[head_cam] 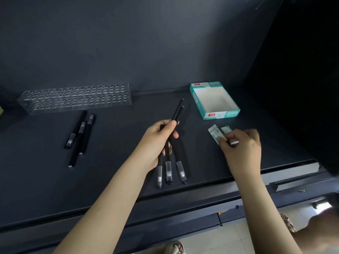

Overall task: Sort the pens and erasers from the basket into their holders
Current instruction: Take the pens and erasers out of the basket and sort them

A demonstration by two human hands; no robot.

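Presumably sorting: left grip [158, 139] clasps pens [177, 113] for the ten-o'clock rack [75, 98], right grip [242, 146] pinches erasers [213, 132] for the one-o'clock box [222, 114]

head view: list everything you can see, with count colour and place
loose pens: three, black, lying on the table's left, in front of the holder
held pens: at least two, black with clear caps, centre; a third alongside, unclear if held
pen holder: one, clear, many holes, back left
box: one, teal and white, open, back right
erasers: at least two, white with teal sleeves, in front of the box
table: one, dark
left hand: grips the held pens
right hand: pinches the erasers
foot: one, sandalled, bottom edge
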